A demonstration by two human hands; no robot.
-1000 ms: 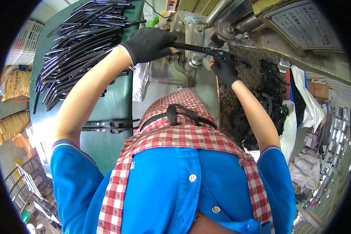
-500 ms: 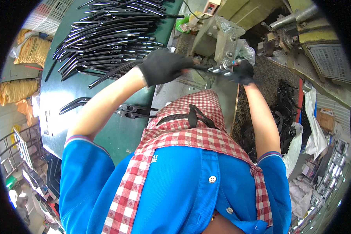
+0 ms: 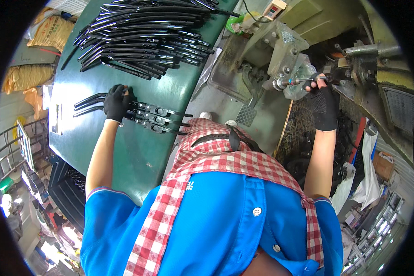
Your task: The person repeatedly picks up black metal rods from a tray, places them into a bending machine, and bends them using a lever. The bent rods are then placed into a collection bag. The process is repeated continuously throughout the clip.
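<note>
On the green table, my left hand (image 3: pixel 117 103), in a black fingertip-less glove, closes round a bent black bar (image 3: pixel 147 107) with a bracket-like fitting. Two similar bars, one of them the near bar (image 3: pixel 148 125), lie beside it, roughly parallel. Over at the machine, my right hand (image 3: pixel 323 102), gloved the same way, has its fingers curled on a thin metal rod (image 3: pixel 310 79). That rod runs into a round metal fitting with a blue and red band (image 3: pixel 290 82) on the machine. Part of the held bar is hidden under my left hand.
A large heap of bent black bars (image 3: pixel 147 27) covers the far part of the green table (image 3: pixel 119 165). A foot pedal (image 3: pixel 247 115) stands below the machine frame (image 3: pixel 285 50). Dark metal parts lie low at the right, beside a white sack (image 3: pixel 365 161).
My left hand has moved from near the machine to the table's left with a bar, beside the others. My right hand has shifted right onto the thin rod. The view has turned slightly.
</note>
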